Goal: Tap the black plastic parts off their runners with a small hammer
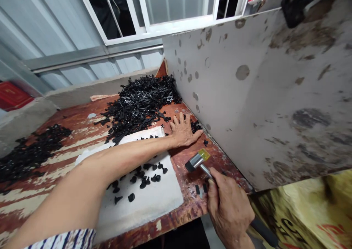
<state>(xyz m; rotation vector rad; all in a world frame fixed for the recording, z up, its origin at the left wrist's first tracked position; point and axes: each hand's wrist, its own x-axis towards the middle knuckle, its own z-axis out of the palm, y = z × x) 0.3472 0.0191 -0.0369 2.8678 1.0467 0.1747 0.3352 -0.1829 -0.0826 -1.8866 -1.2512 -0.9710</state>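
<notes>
Well, through the head view I have both hands over a worn red-brown counter (79, 135). My left hand (183, 132) extends from the lower left, palm down, all 5 digits spread; that grip is open, and I can't tell what lies beneath the palm. My right hand (229, 205) has its grip closed around the handle of a hammer (195, 161), at the near right edge of the counter. The hammer's silver head is on the near side of my left hand, its dark face to the left and its yellow face towards the upright grey panel (228, 106); whether the head touches the wood, I can't tell.

Small black pieces (131, 197) with rounded ends are scattered over a white sheet (162, 214), which lies partly under my left forearm. A large black heap (143, 102) stands beyond the sheet, near the panel, and a smaller black pile (33, 150) lies at the far left. A small black cluster (195, 126) sits between my left fingers and the panel. Just beside my right hand, 2 dark flat bits (197, 189) rest on the counter. A yellow sack (302, 212) shows below the panel.
</notes>
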